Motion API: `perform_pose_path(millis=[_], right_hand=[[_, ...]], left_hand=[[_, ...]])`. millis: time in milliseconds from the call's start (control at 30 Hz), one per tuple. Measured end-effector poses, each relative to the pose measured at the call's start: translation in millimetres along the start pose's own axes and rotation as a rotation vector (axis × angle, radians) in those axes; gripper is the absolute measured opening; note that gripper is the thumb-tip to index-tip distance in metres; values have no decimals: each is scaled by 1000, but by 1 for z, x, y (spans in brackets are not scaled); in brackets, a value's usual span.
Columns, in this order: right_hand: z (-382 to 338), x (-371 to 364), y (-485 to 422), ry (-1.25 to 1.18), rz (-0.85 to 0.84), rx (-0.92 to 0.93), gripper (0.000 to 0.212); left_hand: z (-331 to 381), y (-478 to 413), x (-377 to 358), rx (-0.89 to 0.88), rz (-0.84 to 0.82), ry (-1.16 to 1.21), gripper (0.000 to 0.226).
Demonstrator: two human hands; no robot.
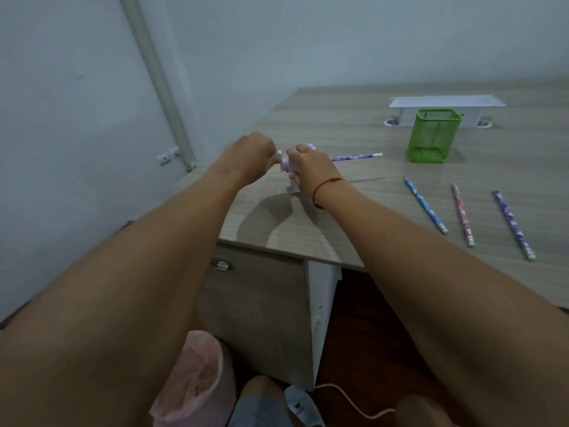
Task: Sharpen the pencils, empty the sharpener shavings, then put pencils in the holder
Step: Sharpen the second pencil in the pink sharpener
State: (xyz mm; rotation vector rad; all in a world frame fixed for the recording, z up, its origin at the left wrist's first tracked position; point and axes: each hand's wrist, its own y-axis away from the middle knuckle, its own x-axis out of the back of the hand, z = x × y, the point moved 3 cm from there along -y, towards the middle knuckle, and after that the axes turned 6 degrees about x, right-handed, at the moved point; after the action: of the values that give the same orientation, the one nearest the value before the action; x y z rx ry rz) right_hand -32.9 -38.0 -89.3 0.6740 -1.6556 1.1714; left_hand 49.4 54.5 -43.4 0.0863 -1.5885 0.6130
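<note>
Where pale walls meet at the upper left, a wood-grain tabletop (338, 118) is seen. At frame centre the sharpener (291, 177) is gripped by the right hand (311, 169), while its crank is pinched by the left hand (255, 157). A purple pencil (357, 156) is lodged in it, its long axis horizontal, eraser end pointing right toward the green holder (432, 137). Three pencils (462, 215) are laid lower right.
</note>
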Motion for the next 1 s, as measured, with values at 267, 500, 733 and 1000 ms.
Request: perform_pose_path(millis=[267,500,733,1000], right_hand=[[5,-2,0,-19,17,23,40],[10,-4,-6,-34,69,17,36],[12,-6,-5,-53,55,14,38],[6,-9,-11,-7,64,-16,31]], left_hand=[[7,20,-46,47,-145,94,20],[-4,-27,-54,-35,-258,46,20],[-17,-59,-59,-29,-252,6,21],[-21,-66,-13,-52,-82,10,27]])
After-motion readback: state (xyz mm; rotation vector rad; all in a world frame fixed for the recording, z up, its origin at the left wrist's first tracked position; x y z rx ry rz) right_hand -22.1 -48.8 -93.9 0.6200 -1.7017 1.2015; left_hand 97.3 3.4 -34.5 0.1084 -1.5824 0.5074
